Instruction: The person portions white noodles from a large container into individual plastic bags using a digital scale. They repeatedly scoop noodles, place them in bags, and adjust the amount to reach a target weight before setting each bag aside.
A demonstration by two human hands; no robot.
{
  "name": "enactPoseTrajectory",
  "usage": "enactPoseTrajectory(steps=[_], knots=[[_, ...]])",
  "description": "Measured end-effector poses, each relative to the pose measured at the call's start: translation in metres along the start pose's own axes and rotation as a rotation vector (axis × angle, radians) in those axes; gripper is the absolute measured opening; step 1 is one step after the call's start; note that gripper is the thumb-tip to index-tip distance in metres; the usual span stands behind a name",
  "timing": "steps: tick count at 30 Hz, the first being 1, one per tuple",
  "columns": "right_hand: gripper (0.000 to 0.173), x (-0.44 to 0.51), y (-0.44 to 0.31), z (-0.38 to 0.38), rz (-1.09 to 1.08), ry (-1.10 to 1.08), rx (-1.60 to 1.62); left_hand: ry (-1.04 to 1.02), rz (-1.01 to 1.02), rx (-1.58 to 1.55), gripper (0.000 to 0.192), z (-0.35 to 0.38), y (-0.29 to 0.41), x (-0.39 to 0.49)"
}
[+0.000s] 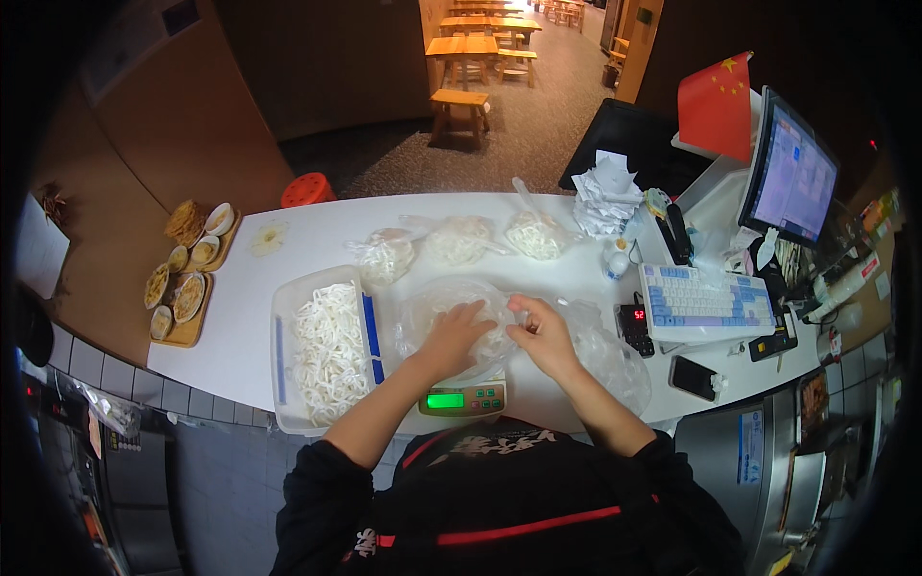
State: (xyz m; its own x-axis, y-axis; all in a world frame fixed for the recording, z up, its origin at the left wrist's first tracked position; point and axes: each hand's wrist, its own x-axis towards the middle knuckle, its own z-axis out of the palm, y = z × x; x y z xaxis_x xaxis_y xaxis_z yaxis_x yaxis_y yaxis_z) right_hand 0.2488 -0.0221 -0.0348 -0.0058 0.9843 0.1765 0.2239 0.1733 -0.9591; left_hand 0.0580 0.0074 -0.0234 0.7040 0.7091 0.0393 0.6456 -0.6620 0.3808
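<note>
A clear plastic bag (432,299) lies spread in a round shape on top of a digital kitchen scale (463,400) with a lit green display. My left hand (455,335) rests over the bag's middle, fingers spread and pointing inward; what lies under the palm is hidden. At the bag's right rim is my right hand (546,338), thumb and forefinger bent toward the film; whether they pinch it is unclear. Left of the scale, thick white noodles (330,345) fill a clear plastic tub (282,324) with a blue side latch (372,338).
Tied bags of noodles (536,236) line the counter's (252,288) far side. More loose plastic bags (612,360) lie right of my hands. Farther right are a phone (693,378), keyboard (706,299), monitor (792,169) and paper slips (607,194). Trays of food dishes (191,324) stand left.
</note>
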Motion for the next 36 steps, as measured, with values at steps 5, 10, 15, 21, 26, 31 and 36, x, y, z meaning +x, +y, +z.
enactPoseTrajectory(steps=[5, 10, 15, 21, 26, 31, 36], knots=[[0.041, 0.001, -0.003, -0.003, 0.017, -0.022, -0.003, 0.236, 0.054, -0.005, 0.058, -0.028, -0.011, -0.027], [0.042, 0.002, -0.005, -0.004, -0.006, -0.02, 0.047, 0.346, -0.301, 0.062, 0.047, -0.046, -0.045, -0.08], [0.042, 0.005, -0.008, -0.004, -0.012, -0.035, 0.046, 0.242, -0.543, -0.034, 0.025, -0.028, -0.06, -0.113], [0.04, 0.008, -0.012, -0.004, -0.003, -0.023, 0.089, 0.365, -0.487, -0.096, 0.02, -0.022, -0.071, -0.123], [0.041, 0.01, -0.009, -0.007, 0.002, -0.035, 0.097, 0.582, -0.528, -0.203, 0.027, -0.054, -0.099, -0.153], [0.042, 0.013, -0.003, -0.005, 0.067, -0.054, 0.136, 0.65, -0.638, -0.028, 0.024, -0.067, -0.137, -0.202], [0.039, 0.016, -0.014, -0.003, 0.055, -0.009, 0.077, 0.387, -0.643, -0.121, 0.027, -0.025, -0.156, -0.22]])
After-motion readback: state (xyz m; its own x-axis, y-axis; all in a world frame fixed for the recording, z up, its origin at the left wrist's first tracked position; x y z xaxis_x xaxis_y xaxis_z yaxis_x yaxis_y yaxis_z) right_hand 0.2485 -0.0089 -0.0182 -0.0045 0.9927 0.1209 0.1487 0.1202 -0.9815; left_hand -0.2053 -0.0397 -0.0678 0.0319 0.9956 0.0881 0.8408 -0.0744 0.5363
